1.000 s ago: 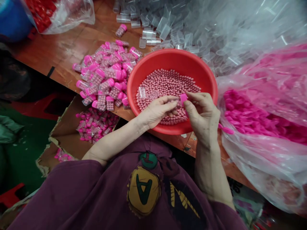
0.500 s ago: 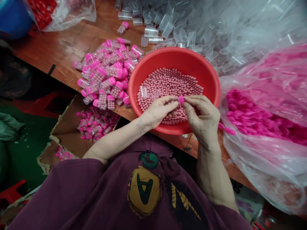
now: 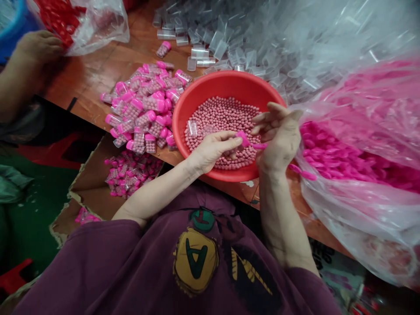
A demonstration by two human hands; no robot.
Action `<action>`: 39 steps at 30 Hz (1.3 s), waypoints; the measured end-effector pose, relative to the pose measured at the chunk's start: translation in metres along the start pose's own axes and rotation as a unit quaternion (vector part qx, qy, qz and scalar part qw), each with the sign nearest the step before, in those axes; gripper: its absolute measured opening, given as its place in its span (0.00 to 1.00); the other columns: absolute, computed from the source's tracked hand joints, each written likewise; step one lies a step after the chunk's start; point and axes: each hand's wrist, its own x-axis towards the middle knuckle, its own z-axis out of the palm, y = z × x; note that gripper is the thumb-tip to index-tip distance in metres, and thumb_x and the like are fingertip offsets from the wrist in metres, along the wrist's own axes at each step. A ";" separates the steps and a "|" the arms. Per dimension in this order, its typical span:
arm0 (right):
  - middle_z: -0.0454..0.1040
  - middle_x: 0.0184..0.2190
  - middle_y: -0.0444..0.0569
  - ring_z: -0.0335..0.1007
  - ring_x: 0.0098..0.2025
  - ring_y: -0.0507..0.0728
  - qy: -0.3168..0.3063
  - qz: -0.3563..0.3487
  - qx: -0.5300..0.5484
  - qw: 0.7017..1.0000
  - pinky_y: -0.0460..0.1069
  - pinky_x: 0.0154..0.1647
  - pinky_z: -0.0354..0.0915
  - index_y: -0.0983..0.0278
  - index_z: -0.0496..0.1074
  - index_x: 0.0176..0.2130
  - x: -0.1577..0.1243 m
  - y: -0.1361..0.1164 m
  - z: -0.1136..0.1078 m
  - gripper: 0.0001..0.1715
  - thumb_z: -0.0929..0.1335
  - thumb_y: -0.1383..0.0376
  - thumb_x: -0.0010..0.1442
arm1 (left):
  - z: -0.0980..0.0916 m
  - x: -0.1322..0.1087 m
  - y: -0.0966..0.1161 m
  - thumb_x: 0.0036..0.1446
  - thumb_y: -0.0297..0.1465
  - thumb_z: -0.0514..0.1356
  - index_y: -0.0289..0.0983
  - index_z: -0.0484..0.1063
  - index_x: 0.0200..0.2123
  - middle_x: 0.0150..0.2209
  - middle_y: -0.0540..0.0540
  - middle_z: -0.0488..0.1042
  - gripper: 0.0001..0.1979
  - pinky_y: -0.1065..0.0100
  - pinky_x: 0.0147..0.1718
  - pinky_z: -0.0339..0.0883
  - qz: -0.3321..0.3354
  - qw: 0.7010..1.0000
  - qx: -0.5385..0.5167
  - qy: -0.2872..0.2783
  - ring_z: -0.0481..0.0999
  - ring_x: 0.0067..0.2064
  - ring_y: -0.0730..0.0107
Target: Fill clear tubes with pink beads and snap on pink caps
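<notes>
Over the red basin (image 3: 231, 175), my left hand (image 3: 211, 151) pinches a small clear bottle, mostly hidden by my fingers. A bright pink cap (image 3: 243, 138) sits at the bottle's end, and its flap (image 3: 259, 146) stretches out toward my other wrist. My right hand (image 3: 278, 133) is open beside the cap, its fingers spread and nothing visible in them. Small pink beads (image 3: 226, 111) cover the bottom of the basin, and a clear empty bottle (image 3: 192, 128) lies on them.
Left of the basin is a heap of filled, pink-capped bottles (image 3: 144, 105); more lie in a cardboard box (image 3: 88, 183) below. Clear empty bottles (image 3: 249, 39) are piled behind. A bag of pink caps (image 3: 334, 151) lies right. Another person's hand (image 3: 41, 46) is at upper left.
My right hand has let go of the pink cap and opened, its fingers now up and apart. The cap's flap now sticks out to the right. Another person's hand has appeared at upper left.
</notes>
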 end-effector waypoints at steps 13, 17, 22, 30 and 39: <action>0.89 0.45 0.53 0.84 0.40 0.61 -0.287 0.118 0.003 0.951 0.58 0.46 0.79 0.55 0.66 0.76 0.000 0.000 0.018 0.57 0.41 0.28 0.77 | 0.013 -0.010 -0.002 0.62 0.23 0.71 0.35 0.83 0.33 0.25 0.52 0.74 0.05 0.69 0.31 0.60 0.071 0.972 0.223 -0.001 0.67 0.27 0.75; 0.88 0.52 0.56 0.83 0.48 0.65 -0.201 0.026 -0.057 0.978 0.63 0.55 0.79 0.52 0.61 0.77 0.012 -0.002 0.018 0.58 0.44 0.24 0.72 | 0.014 -0.011 0.005 0.62 0.26 0.74 0.35 0.85 0.38 0.30 0.50 0.79 0.02 0.69 0.35 0.66 0.063 0.985 0.162 -0.001 0.71 0.31 0.73; 0.84 0.55 0.61 0.82 0.57 0.65 -0.134 -0.066 -0.075 0.986 0.64 0.64 0.76 0.58 0.70 0.65 0.015 -0.002 -0.005 0.39 0.57 0.33 0.80 | 0.002 0.006 0.010 0.65 0.31 0.75 0.35 0.85 0.36 0.32 0.49 0.82 0.06 0.72 0.36 0.67 0.054 0.995 0.023 0.077 0.73 0.32 0.76; 0.80 0.59 0.75 0.75 0.59 0.80 -0.230 -0.204 -0.422 0.853 0.72 0.58 0.70 0.76 0.68 0.72 -0.023 -0.003 -0.003 0.42 0.73 0.60 0.65 | 0.008 0.020 0.006 0.62 0.23 0.76 0.34 0.84 0.33 0.32 0.51 0.81 0.06 0.73 0.46 0.69 0.066 0.990 -0.019 0.124 0.77 0.38 0.76; 0.80 0.46 0.65 0.75 0.53 0.79 -0.229 -0.240 -0.384 0.862 0.78 0.61 0.68 0.65 0.78 0.50 0.001 -0.001 0.012 0.23 0.74 0.51 0.65 | 0.008 0.017 0.018 0.61 0.36 0.81 0.35 0.79 0.28 0.27 0.53 0.75 0.18 0.71 0.37 0.66 0.077 0.984 0.078 0.140 0.71 0.33 0.75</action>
